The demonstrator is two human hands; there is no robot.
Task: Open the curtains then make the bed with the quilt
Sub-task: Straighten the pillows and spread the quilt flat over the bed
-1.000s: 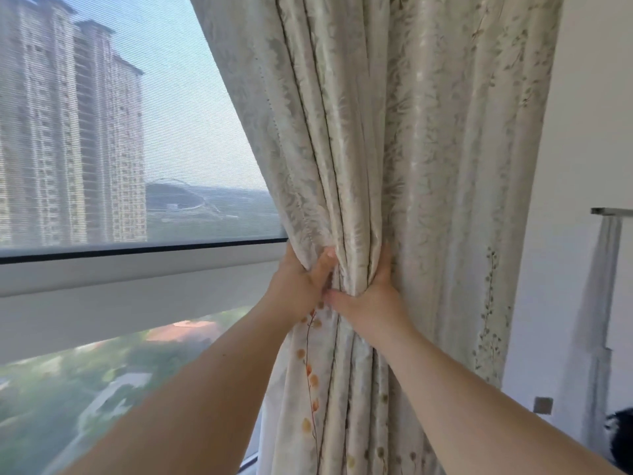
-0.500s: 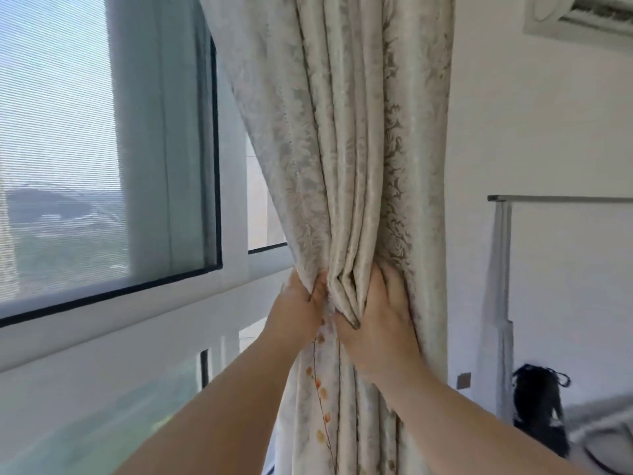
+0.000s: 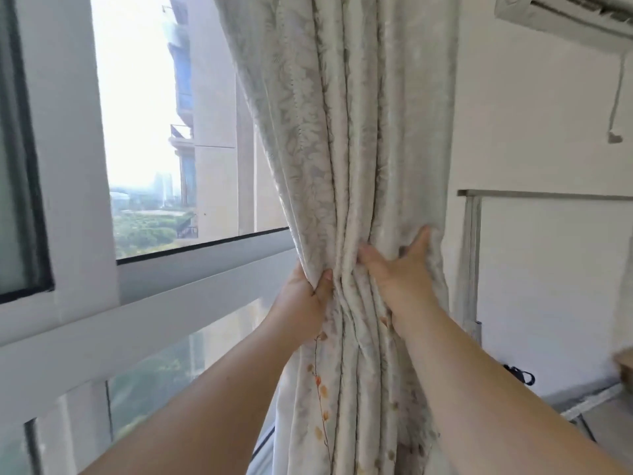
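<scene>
A cream curtain (image 3: 346, 138) with a pale leaf pattern and small orange flowers low down hangs bunched into tight folds at the right end of the window (image 3: 147, 132), close to the white wall. My left hand (image 3: 303, 305) grips the bunch's left edge, thumb over the fabric. My right hand (image 3: 400, 269) lies on the folds from the right with its fingers spread and curling round the right edge. No bed or quilt is in view.
A white window frame and sill (image 3: 191, 265) run along the left. An air conditioner (image 3: 561, 15) hangs high on the right wall with a cord below it. A metal rack (image 3: 544, 193) stands at the right, with a dark object (image 3: 519, 373) low beside it.
The curtain has been pushed further right toward the wall, uncovering more window. My right hand has spread out over the folds. The view has swung right.
</scene>
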